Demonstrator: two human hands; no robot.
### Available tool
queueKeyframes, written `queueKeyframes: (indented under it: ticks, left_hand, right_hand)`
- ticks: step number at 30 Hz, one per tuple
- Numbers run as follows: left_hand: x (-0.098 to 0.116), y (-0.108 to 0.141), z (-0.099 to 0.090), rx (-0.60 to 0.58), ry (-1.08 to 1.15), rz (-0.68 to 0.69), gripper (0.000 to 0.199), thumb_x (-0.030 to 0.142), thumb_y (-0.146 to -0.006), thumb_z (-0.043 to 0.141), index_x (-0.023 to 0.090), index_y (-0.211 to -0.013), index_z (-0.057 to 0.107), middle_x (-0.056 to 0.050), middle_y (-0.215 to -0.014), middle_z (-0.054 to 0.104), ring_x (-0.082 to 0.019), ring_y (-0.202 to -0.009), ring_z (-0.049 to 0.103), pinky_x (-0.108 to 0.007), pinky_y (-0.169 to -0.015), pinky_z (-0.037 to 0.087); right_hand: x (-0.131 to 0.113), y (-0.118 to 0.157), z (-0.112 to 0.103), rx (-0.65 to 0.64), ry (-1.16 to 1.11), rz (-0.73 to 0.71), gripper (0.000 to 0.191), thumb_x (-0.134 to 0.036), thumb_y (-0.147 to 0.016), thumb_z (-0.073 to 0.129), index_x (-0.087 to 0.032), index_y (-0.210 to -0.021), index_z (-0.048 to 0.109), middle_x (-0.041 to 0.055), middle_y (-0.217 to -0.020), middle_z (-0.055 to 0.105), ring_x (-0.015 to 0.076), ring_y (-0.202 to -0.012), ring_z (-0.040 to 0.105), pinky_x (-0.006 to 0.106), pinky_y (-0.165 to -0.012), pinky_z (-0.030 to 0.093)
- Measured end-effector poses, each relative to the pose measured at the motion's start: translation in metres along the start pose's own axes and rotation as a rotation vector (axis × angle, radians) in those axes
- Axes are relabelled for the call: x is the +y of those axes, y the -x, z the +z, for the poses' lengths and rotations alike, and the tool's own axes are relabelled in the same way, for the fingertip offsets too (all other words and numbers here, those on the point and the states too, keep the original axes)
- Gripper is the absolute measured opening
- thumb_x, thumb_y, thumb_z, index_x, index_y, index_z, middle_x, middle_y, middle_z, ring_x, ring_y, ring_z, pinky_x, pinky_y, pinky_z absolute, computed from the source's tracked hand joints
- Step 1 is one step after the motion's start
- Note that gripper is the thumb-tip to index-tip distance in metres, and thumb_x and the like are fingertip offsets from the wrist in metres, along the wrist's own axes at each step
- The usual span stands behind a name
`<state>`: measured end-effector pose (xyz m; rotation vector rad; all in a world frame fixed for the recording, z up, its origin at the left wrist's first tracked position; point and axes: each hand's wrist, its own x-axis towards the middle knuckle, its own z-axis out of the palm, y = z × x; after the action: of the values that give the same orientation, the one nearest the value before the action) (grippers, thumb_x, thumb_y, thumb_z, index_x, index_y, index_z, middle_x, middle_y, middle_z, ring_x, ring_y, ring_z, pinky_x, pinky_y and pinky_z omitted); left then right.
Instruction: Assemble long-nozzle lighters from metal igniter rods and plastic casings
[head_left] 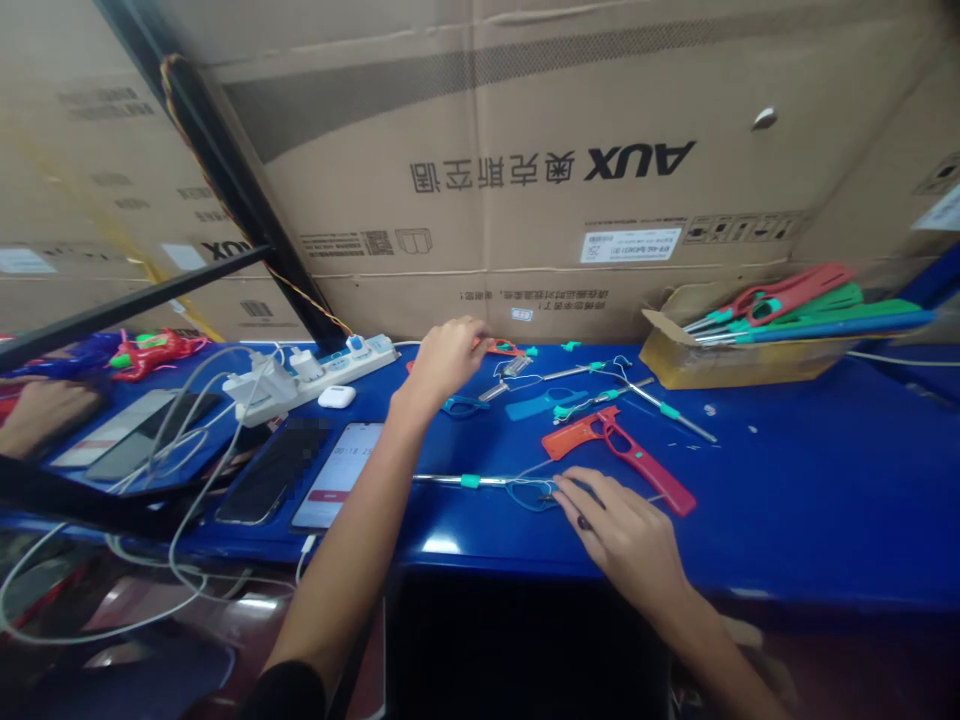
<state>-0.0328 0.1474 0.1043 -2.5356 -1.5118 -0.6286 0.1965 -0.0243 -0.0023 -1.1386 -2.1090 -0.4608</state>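
My left hand [452, 358] reaches to the back of the blue table, fingers curled down beside an orange-red plastic piece [504, 347]; what its fingertips hold, if anything, is hidden. Nearer the front, my right hand [626, 530] has its fingers drawn together at the wires beside a blue plastic lighter part [531, 494]. A metal lighter tube [442, 480] with a green collar lies left of it. Just behind the right hand rests a red and orange lighter casing [626, 450]. More wired metal tubes [686, 422] and a blue casing half [541, 403] lie beyond.
At the back right, an open carton [757, 365] holds several long-nosed lighters [817, 305]. Phones [341, 478], a power strip [322, 378], a white earbud case [336, 397] and cables stand left. Another person's hand [49, 415] is at far left, beyond a black metal frame [135, 300].
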Motion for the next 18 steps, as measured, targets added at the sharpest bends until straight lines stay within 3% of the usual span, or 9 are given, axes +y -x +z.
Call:
queueKeyframes:
  ticks: [3,5,10,12,14,18]
  left_hand:
    - [0.001,-0.009,0.022,-0.067,-0.001,0.095,0.02,0.017,-0.098,0.054,0.014,-0.103,0.073,-0.012,-0.103,0.073,-0.027,-0.098,0.068,-0.036,-0.083,0.05]
    - [0.008,-0.006,0.038,-0.115,0.016,0.191,0.019,0.017,-0.098,0.055,0.014,-0.105,0.073,-0.011,-0.107,0.072,-0.026,-0.101,0.067,-0.035,-0.086,0.05]
    - [0.039,0.009,0.07,-0.212,0.069,0.435,0.022,0.022,-0.1,0.057,0.02,-0.118,0.069,-0.007,-0.118,0.067,-0.021,-0.109,0.063,-0.032,-0.094,0.047]
    - [0.049,0.011,0.078,-0.217,0.066,0.464,0.025,0.02,-0.1,0.055,0.02,-0.122,0.068,-0.009,-0.12,0.065,-0.023,-0.112,0.061,-0.036,-0.096,0.046]
    - [0.055,0.012,0.084,-0.213,0.062,0.473,0.025,0.019,-0.099,0.055,0.018,-0.12,0.068,-0.011,-0.122,0.063,-0.026,-0.115,0.059,-0.04,-0.098,0.045]
    - [0.06,0.014,0.088,-0.199,0.082,0.443,0.019,0.019,-0.096,0.059,0.014,-0.113,0.067,-0.013,-0.121,0.062,-0.029,-0.116,0.057,-0.043,-0.097,0.045]
  right_hand:
    - [0.01,-0.008,-0.005,0.044,-0.029,0.009,0.016,-0.02,-0.098,0.06,-0.019,-0.106,0.074,0.0031,-0.103,0.077,0.0164,-0.081,0.069,0.028,-0.072,0.047]
    - [0.029,-0.025,-0.009,-0.018,-0.02,0.014,0.019,-0.023,-0.1,0.057,-0.02,-0.105,0.074,0.0037,-0.104,0.076,0.0165,-0.081,0.069,0.028,-0.071,0.047]
    - [0.099,-0.095,-0.005,-0.479,0.068,0.004,0.022,-0.031,-0.099,0.056,-0.024,-0.1,0.078,0.0048,-0.096,0.075,0.0186,-0.077,0.068,0.027,-0.059,0.039]
    - [0.118,-0.114,0.005,-0.531,0.043,-0.032,0.019,-0.033,-0.097,0.061,-0.025,-0.098,0.079,0.0043,-0.096,0.075,0.0188,-0.08,0.068,0.027,-0.061,0.039]
    - [0.127,-0.119,0.017,-0.543,0.021,-0.052,0.017,-0.032,-0.095,0.063,-0.025,-0.095,0.079,0.0036,-0.094,0.076,0.0184,-0.08,0.068,0.026,-0.061,0.039]
    - [0.125,-0.103,0.03,-0.511,-0.021,-0.05,0.018,-0.029,-0.096,0.061,-0.023,-0.095,0.077,0.0033,-0.092,0.076,0.0185,-0.082,0.069,0.027,-0.064,0.043]
